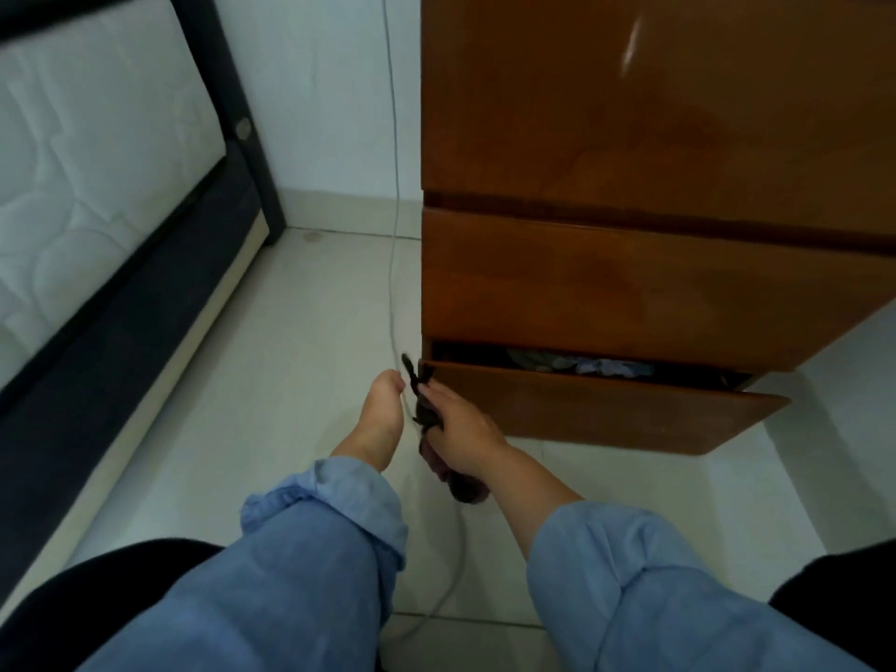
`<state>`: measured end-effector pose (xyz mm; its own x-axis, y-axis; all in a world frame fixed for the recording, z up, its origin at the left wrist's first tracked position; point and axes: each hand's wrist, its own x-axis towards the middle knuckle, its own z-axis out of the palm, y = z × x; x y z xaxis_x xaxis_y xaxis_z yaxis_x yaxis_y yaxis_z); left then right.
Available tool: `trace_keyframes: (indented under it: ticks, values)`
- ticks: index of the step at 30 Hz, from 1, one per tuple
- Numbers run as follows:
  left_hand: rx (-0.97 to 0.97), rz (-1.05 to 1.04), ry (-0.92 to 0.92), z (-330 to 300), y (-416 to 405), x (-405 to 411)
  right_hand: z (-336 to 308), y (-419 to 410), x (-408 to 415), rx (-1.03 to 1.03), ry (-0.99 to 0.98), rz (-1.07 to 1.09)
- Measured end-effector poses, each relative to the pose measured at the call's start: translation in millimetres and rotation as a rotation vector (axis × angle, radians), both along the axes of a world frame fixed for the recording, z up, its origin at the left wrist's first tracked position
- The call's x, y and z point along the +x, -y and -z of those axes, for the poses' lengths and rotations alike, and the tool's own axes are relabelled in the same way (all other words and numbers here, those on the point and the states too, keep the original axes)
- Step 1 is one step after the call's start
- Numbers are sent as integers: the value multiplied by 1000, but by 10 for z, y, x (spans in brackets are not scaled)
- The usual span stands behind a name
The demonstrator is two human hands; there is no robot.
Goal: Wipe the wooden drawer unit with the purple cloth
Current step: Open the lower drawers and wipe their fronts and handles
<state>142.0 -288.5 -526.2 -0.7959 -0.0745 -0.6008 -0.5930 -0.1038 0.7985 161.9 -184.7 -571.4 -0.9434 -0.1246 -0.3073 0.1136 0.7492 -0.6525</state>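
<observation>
The wooden drawer unit [630, 138] fills the upper right, glossy brown, standing on the pale tiled floor. Its bottom drawer [606, 409] is pulled partly out, with crumpled fabric showing inside. My right hand [460, 424] is shut on the purple cloth [443, 465], which looks dark and bunched and hangs below my palm. A darker end of it pokes up at the drawer front's left corner. My left hand [383, 414] reaches forward just left of that corner, fingers together, fingertips at a thin grey cable [393, 283]. Whether it grips the cable is unclear.
A bed with a white mattress [87, 162] in a dark frame [121, 341] runs along the left. The grey cable hangs down the wall beside the unit and trails across the floor [291, 356] between my arms. My dark-clad knees sit at the bottom corners.
</observation>
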Motion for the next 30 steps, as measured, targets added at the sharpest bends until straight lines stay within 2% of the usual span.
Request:
trace_keyframes:
  ticks: [2,4,8,11,13,15,18,21,23,25,30]
  values:
    - [-47,-1,4,50,-24,-24,31,-197,194,-194,30,217]
    - [-78,34,2,46,-115,-19,27,-476,339,-365,149,496]
    - [-87,165,11,-32,-399,48,-63,-1123,575,-611,339,952]
    - [-138,253,64,-81,-652,79,-240,-1541,700,-965,337,1156]
    - [-185,281,60,-45,-813,81,-348,-1837,737,-1089,266,1227]
    - [-201,238,37,21,-919,84,-398,-2035,727,-1025,155,1288]
    - [-254,135,59,157,-1025,26,-311,-2326,610,-895,-107,1515]
    - [-235,120,25,252,-1149,-67,-101,-2523,404,-1047,-389,1632]
    - [-253,116,22,325,-1254,-121,-31,-2545,254,-1112,-502,1640]
    - [-278,77,13,390,-1374,-155,23,-2548,123,-1136,-511,1655]
    - [-394,9,-4,537,-1553,-174,277,-2628,24,-829,-350,1769]
